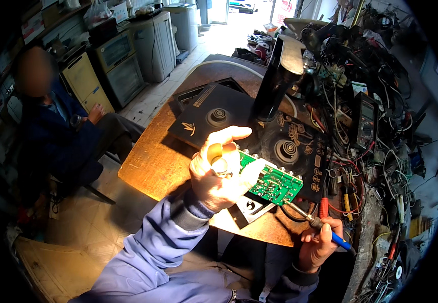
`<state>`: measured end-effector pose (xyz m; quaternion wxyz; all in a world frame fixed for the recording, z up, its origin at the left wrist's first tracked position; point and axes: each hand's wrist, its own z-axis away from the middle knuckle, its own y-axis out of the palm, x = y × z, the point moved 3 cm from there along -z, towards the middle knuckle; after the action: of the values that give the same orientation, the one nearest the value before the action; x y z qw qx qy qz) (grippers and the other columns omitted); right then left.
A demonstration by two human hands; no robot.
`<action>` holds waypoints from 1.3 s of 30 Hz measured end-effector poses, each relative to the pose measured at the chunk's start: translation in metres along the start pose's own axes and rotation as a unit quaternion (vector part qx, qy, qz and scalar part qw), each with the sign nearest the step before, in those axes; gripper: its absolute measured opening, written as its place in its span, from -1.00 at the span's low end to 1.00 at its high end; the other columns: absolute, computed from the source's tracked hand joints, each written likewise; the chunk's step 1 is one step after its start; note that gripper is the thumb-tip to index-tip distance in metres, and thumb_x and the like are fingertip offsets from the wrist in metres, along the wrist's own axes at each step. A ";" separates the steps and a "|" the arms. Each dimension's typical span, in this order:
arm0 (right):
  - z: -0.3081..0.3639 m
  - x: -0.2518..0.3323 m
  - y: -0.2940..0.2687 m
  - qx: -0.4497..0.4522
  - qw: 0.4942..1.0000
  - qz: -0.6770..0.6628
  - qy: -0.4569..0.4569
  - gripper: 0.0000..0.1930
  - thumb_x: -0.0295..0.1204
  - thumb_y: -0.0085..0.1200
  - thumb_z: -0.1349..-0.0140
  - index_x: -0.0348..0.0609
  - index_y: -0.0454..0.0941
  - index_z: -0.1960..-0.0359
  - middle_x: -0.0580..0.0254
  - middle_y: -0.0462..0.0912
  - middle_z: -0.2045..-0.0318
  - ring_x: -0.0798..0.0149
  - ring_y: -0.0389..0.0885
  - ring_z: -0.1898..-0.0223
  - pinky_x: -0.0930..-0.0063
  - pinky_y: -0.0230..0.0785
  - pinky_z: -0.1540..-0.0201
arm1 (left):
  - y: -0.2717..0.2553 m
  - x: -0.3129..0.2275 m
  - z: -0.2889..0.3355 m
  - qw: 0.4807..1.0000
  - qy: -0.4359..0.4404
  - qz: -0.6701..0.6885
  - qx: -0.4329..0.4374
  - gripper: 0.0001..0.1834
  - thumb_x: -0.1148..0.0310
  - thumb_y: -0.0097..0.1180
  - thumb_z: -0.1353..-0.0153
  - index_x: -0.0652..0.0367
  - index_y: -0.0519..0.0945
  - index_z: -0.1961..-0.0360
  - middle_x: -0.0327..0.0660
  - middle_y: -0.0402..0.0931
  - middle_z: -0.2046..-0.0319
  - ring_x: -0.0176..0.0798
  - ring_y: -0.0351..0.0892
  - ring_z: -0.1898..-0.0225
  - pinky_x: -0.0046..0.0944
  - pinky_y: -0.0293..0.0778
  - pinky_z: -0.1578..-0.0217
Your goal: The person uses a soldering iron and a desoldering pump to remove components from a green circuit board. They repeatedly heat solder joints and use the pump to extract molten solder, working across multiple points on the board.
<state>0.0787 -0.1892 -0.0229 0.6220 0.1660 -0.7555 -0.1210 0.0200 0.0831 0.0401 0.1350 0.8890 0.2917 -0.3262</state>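
Board in left hand, iron in right

My left hand (213,177) holds the green circuit board (282,188) above the near part of the tabletop (148,164), fingers lying over one end. A round, shiny piece (220,165) sits in the same hand; I cannot tell what it is. Gripping that end presumably leaves the opposite corner clear to work on.

My right hand (316,245) is wrapped narrowly around the blue handle of the soldering iron (341,241), pen-fashion, behind the metal shaft: likely for fine control, and to spare my fingers the heat. The tip is at the board's near right corner; actual contact is too small to confirm.

Two dark cooktop panels (214,112) lie beyond the board, probably set back for working room. A multimeter (367,121) rests to the right, apparently within reach.
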 end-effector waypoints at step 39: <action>0.000 -0.001 -0.001 0.005 1.000 0.010 0.000 -0.79 -0.36 0.09 -0.23 -0.25 0.40 0.29 0.26 0.40 0.48 0.46 0.31 0.74 0.56 0.32 0.67 | 0.007 -0.009 0.001 0.927 -0.180 0.321 -0.075 0.03 0.65 0.48 0.17 0.33 0.15 -0.35 -0.50 0.15 0.65 -0.63 0.25 0.58 -0.53 0.44 0.41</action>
<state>0.0788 -0.1894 -0.0238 0.6225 0.1621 -0.7576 -0.1110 0.0181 0.0729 0.0456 0.3484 0.8490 -0.0144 -0.3971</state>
